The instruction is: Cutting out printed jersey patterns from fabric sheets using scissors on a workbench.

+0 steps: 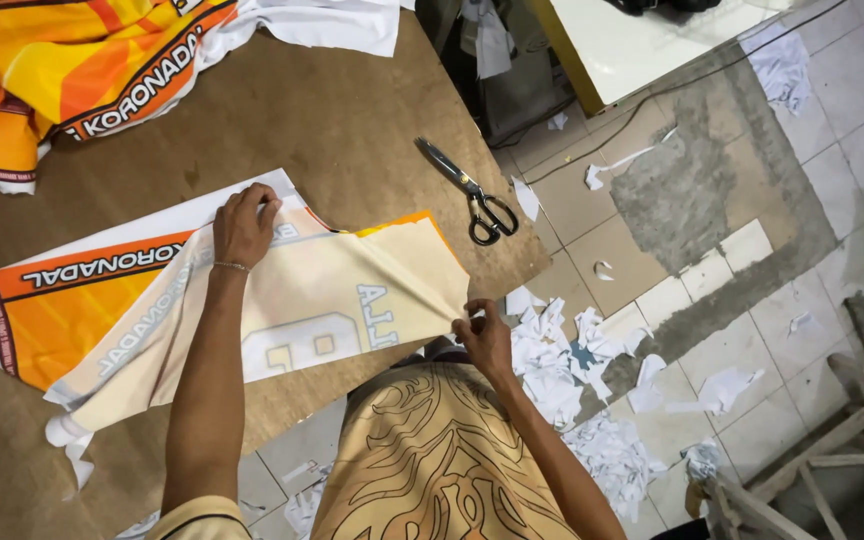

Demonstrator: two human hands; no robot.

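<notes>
A printed fabric panel (342, 290), orange and cream with pale lettering showing through its back, lies folded over on a brown work table (282, 130). My left hand (244, 225) presses down on the fold near the panel's upper edge, fingers curled onto the cloth. At the table's near edge, my right hand (482, 335) pinches the panel's right corner. A second orange and white printed layer (72, 300) lies underneath, sticking out to the left.
Black-handled scissors (467, 190) lie on the table's right side. A heap of orange and yellow printed fabric (62, 60) fills the far left corner. White cloth scraps (572, 380) litter the tiled floor. A wooden frame (832, 450) stands at lower right.
</notes>
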